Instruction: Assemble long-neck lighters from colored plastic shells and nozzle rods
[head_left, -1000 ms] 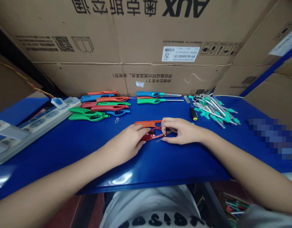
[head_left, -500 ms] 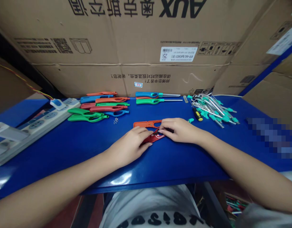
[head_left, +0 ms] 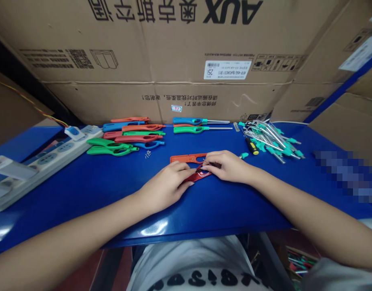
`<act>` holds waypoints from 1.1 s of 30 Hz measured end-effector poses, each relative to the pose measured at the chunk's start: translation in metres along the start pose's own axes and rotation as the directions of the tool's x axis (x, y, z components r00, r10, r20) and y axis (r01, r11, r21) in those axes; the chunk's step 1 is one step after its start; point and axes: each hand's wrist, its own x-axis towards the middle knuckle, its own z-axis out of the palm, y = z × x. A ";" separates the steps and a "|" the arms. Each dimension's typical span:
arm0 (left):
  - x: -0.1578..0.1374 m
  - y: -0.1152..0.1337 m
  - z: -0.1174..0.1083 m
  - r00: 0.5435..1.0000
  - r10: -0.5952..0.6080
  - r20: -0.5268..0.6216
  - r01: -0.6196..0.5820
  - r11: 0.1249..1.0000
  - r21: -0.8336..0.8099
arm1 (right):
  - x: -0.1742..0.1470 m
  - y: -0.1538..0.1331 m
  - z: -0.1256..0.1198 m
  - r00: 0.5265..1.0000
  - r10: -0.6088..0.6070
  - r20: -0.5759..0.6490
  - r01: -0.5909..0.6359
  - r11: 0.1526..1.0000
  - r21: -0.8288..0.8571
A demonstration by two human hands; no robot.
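My left hand [head_left: 166, 184] grips one end of a red lighter casing [head_left: 199, 176], thumb on the near side and fingers on the far side. The casing lies with its inside up on the table; small black parts and a pale wire show in it. My right hand [head_left: 230, 166] has its fingers pinched together over the casing's trigger opening. What lies between those fingertips is hidden. Just behind is an orange casing half [head_left: 186, 158], partly covered by my right hand. A metal tube with a teal end [head_left: 244, 155] sticks out beyond my right hand.
Colored lighter casings [head_left: 125, 138] lie at the back left, near small screws [head_left: 148, 154]. Lighters with metal tubes [head_left: 200, 129] lie at the back centre. A heap of metal tubes [head_left: 273, 139] and a screwdriver [head_left: 251, 146] are right. A power strip [head_left: 52, 159] borders the left; cardboard [head_left: 119, 97] stands behind.
Almost nothing differs. Both hands stay at the red casing, with only slight finger movement, and the camera view shifts a little.
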 end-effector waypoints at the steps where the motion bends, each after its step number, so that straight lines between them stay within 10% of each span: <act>1: 0.000 0.000 0.001 1.000 0.003 0.002 -0.003 1.000 0.002 | 0.000 0.000 0.000 1.000 0.002 -0.002 -0.002 1.000 0.001; 20: -0.007 -0.002 0.002 0.997 0.038 0.060 -0.051 0.970 0.237 | -0.001 -0.010 -0.024 0.991 -0.134 0.003 0.130 0.968 0.216; 24: -0.006 0.000 0.000 0.996 0.048 0.070 -0.066 0.956 0.285 | -0.005 0.007 -0.047 0.951 0.083 -0.298 -0.124 0.985 -0.123; 27: -0.003 0.004 -0.002 0.997 0.048 0.065 -0.065 0.958 0.281 | -0.017 0.034 -0.074 0.863 0.272 -0.426 -0.443 0.813 -0.378; 30: -0.001 0.005 -0.002 0.996 0.076 0.041 -0.083 0.970 0.228 | -0.037 0.064 -0.102 0.787 0.496 -0.367 -0.617 0.640 -0.458; 33: 0.001 0.003 -0.002 0.996 0.084 0.029 -0.088 0.981 0.172 | -0.053 0.083 -0.119 0.779 0.585 -0.226 -0.616 0.646 -0.450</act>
